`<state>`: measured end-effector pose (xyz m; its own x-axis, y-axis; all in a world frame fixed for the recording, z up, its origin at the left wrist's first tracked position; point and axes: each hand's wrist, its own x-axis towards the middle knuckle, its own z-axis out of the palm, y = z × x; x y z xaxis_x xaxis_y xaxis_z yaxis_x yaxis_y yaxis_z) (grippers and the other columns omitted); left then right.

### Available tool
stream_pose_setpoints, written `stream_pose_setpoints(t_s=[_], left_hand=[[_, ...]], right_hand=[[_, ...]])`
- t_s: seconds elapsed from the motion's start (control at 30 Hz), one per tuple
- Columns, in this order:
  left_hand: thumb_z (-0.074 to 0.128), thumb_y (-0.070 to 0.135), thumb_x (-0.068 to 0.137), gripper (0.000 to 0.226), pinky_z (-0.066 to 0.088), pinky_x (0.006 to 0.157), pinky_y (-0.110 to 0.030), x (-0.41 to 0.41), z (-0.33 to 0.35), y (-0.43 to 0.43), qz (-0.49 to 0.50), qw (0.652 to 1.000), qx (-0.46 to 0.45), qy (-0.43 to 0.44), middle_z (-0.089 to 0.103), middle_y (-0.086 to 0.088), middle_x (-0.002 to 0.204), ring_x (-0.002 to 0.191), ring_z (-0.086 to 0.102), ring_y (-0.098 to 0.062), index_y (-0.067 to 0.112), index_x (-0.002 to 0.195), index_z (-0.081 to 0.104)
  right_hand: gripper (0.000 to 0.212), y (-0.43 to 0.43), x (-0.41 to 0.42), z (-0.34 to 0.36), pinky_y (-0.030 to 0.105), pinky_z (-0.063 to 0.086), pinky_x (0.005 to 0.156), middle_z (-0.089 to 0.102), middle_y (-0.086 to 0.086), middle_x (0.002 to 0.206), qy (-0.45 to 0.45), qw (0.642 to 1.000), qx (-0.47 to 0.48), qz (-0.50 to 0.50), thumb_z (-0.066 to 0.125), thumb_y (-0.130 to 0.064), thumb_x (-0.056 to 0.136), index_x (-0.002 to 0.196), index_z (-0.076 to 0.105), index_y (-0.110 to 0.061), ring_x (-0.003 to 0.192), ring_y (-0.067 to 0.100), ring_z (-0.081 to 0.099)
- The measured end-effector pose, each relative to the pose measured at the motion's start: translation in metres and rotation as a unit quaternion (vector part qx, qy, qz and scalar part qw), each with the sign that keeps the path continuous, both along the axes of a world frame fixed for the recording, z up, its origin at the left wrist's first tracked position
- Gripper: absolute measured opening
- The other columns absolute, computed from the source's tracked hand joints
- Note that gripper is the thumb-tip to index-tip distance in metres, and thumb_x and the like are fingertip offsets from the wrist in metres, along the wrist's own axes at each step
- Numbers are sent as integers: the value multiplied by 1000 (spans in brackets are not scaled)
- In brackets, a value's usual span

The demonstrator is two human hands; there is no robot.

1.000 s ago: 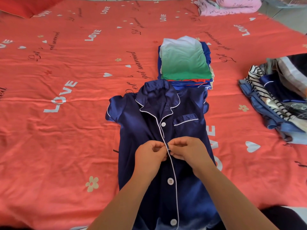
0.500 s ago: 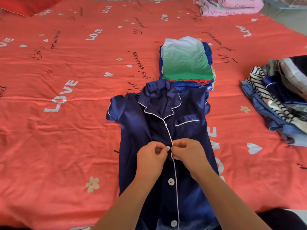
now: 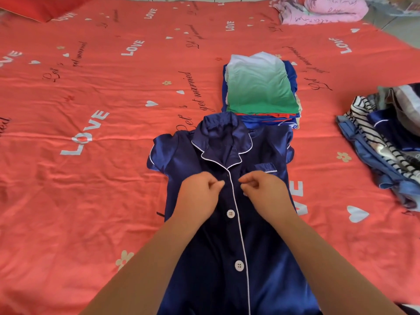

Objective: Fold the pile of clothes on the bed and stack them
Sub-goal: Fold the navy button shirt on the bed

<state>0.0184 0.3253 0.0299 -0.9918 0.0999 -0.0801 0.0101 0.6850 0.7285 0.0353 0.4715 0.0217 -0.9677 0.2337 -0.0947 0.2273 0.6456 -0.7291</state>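
A navy shirt (image 3: pixel 197 160) with white piping is laid flat, front up, on the bed (image 3: pixel 91 178), at the near middle of the view, its collar (image 3: pixel 222 133) pointed to 12 o'clock and its hem cut off by the lower edge. Two white buttons (image 3: pixel 231 213) are seen done up along the placket, one nearer the chest and one toward 6 o'clock. A chest pocket (image 3: pixel 264 167) is set at 2 o'clock from the upper button.

Above that button the hands are held on either side of the piped edge. The left hand (image 3: pixel 200 194) is placed at 9 o'clock of the placket and the right hand (image 3: pixel 266 192) at 3 o'clock, partly over the pocket. The fingers of both are curled, thumb against forefinger; whether cloth is pinched cannot be told.

A folded stack (image 3: pixel 259 87), topped by a white-to-green piece, is set at 1 o'clock from the collar, its near edge just beside the shirt's shoulder. An unfolded pile (image 3: pixel 386 142) of striped and blue clothes is heaped at 3 o'clock, well apart from the shirt. Pink bedding (image 3: pixel 322 10) is bunched far off at 1 o'clock, and a red pillow (image 3: pixel 45 5) is seen at 11 o'clock.
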Motion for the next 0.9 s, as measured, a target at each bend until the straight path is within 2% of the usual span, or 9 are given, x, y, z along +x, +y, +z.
stream_pose_setpoints(t_s=[0.07, 0.17, 0.23, 0.3, 0.37, 0.43, 0.6, 0.8, 0.9], left_hand=[[58, 27, 89, 22, 48, 78, -36, -11, 2, 8, 19, 999, 36, 32, 66, -5, 75, 74, 64, -24, 12, 74, 59], [57, 35, 89, 39, 47, 74, -37, -28, -2, 23, 29, 999, 37, 6, 65, -13, 69, 69, 62, -27, 1, 69, 59], [61, 40, 85, 45, 39, 57, -33, -37, -11, 26, 37, 999, -1, -24, 55, -7, 59, 64, 54, -23, 5, 60, 50], [62, 30, 83, 40, 30, 49, -29, -42, -22, 24, 46, 998, -28, -37, 44, 1, 58, 65, 50, -24, 12, 56, 37], [57, 16, 81, 32, 37, 53, -32, -45, -32, 20, 65, 997, -14, -44, 48, -5, 61, 68, 54, -28, 12, 58, 36], [58, 12, 79, 24, 51, 65, -43, -45, -38, 18, 91, 993, 65, -45, 58, -16, 67, 71, 61, -35, 8, 60, 43], [66, 12, 79, 17, 53, 72, -51, -43, -39, 16, 132, 976, 168, -31, 64, -18, 72, 76, 63, -37, -2, 71, 59], [68, 12, 74, 27, 51, 70, -53, -40, -33, 21, 110, 979, 170, 8, 55, -18, 63, 60, 47, -20, -3, 62, 49], [66, 13, 75, 25, 52, 71, -51, -36, -29, 20, 88, 982, 165, 15, 58, -21, 67, 63, 53, -26, -1, 62, 50]], right_hand=[[21, -5, -16, 1, 8, 34, 69, 70, -1, 95, 14, 1000, 23, 9, 55, -6, 86, 101, 69, -12, 91, 13, 63], [26, -15, -35, -5, 19, 35, 72, 69, 7, 103, 3, 997, 72, 33, 50, -6, 86, 103, 68, -8, 99, 23, 61], [25, -18, -40, -11, 23, 35, 73, 68, 9, 102, -8, 995, 91, 37, 50, -7, 86, 103, 67, -8, 98, 24, 60], [15, -18, -42, -19, 22, 37, 70, 69, 5, 94, -16, 996, 78, 34, 59, -15, 84, 95, 69, -13, 90, 20, 61], [11, -17, -43, -24, 19, 35, 66, 68, -1, 84, -24, 997, 62, 33, 67, -25, 81, 85, 68, -15, 78, 11, 57], [13, -14, -44, -25, 19, 35, 66, 65, -5, 76, -24, 999, 38, 25, 68, -29, 81, 80, 67, -15, 73, 7, 54], [10, -9, -40, -15, 23, 45, 69, 61, -10, 62, -43, 980, -192, -27, 71, -22, 80, 71, 66, -19, 61, 4, 55], [6, -11, -38, -17, 28, 48, 75, 63, -9, 66, -36, 984, -172, -37, 71, -21, 78, 74, 68, -19, 66, 5, 57], [4, -9, -39, -19, 28, 49, 72, 63, -9, 64, -27, 983, -177, -45, 70, -21, 79, 75, 69, -18, 63, 6, 56]])
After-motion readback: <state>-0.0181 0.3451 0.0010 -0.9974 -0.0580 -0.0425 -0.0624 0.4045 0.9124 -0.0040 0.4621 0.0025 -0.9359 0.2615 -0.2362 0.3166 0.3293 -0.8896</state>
